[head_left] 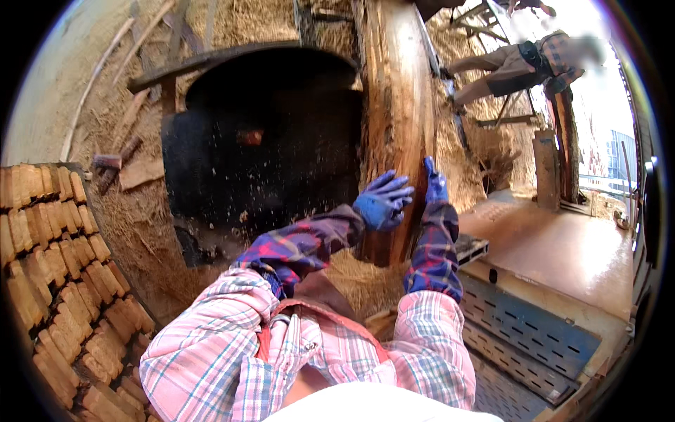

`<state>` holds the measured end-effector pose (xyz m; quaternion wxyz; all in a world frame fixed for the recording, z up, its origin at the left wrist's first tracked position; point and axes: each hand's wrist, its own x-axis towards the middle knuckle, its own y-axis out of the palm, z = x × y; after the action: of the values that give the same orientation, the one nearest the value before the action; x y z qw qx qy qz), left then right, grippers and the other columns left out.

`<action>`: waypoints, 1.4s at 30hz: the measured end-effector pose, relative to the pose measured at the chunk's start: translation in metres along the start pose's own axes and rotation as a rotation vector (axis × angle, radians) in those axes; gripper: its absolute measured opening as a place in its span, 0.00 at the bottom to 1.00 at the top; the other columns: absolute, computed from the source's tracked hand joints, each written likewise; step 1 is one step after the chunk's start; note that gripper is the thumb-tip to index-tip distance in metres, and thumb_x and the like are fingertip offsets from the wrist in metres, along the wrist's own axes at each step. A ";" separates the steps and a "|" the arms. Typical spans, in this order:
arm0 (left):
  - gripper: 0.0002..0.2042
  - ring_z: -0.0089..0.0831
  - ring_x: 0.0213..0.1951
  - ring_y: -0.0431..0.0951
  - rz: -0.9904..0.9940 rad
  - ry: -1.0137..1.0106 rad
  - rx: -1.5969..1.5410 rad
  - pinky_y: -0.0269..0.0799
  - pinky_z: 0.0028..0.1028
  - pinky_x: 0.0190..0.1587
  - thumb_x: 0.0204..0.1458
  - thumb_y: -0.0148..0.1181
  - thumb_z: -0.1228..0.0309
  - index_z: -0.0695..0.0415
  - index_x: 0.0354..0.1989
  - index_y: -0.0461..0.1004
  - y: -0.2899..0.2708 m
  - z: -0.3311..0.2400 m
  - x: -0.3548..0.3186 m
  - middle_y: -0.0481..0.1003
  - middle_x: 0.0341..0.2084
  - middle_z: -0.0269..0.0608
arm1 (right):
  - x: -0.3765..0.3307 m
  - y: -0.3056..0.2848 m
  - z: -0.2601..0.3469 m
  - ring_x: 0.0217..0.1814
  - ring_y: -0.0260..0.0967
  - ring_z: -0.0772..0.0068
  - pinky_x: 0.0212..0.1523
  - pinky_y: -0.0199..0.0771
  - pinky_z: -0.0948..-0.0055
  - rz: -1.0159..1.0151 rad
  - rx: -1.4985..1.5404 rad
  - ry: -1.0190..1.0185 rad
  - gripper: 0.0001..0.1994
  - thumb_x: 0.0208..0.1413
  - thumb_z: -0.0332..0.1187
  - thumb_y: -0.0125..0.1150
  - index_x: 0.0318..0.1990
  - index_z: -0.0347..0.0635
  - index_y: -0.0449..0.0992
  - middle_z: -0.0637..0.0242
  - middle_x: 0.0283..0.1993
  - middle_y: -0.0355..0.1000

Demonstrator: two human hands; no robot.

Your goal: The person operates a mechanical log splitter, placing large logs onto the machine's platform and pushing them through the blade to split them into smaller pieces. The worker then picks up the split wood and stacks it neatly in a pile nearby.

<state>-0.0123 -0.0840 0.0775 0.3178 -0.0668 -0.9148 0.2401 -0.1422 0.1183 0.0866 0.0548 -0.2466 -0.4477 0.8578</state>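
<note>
Above sawdust, seems to steady the upper-center log with left hand and right hand, grip unclosed, clasping nothing.

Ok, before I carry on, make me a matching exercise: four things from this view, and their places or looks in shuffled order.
Things:
1. log
2. right hand
3. stacked wood pieces
4. slotted panel

Places or looks:
A. at the picture's left edge
B. below the brown tabletop
C. long, reaching the picture's top edge
D. gloved in blue

Pairs: 1-C, 2-D, 3-A, 4-B
</note>
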 end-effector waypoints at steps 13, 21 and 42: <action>0.16 0.38 0.63 0.56 0.073 -0.064 0.114 0.40 0.43 0.66 0.48 0.52 0.62 0.53 0.43 0.75 -0.007 -0.020 -0.002 0.66 0.56 0.36 | -0.007 0.005 -0.013 0.37 0.66 0.65 0.40 0.65 0.64 0.083 0.179 -0.265 0.40 0.46 0.66 0.53 0.43 0.27 0.74 0.54 0.36 0.73; 0.15 0.38 0.62 0.58 0.060 -0.096 0.149 0.41 0.43 0.66 0.47 0.52 0.62 0.50 0.43 0.76 -0.011 -0.024 -0.002 0.67 0.55 0.35 | -0.006 0.009 0.001 0.44 0.64 0.71 0.49 0.62 0.69 0.212 0.276 0.000 0.38 0.48 0.60 0.56 0.50 0.27 0.70 0.60 0.45 0.72; 0.17 0.37 0.59 0.62 0.037 -0.091 0.192 0.46 0.42 0.64 0.43 0.54 0.62 0.49 0.43 0.75 -0.010 -0.020 0.011 0.70 0.52 0.35 | 0.011 -0.005 0.017 0.46 0.64 0.74 0.49 0.63 0.74 0.297 0.371 0.092 0.36 0.45 0.59 0.62 0.49 0.30 0.72 0.64 0.46 0.71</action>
<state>-0.0085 -0.0821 0.1016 0.2764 -0.0420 -0.8997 0.3352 -0.1609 0.1118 0.0943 -0.0073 -0.3344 -0.2384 0.9118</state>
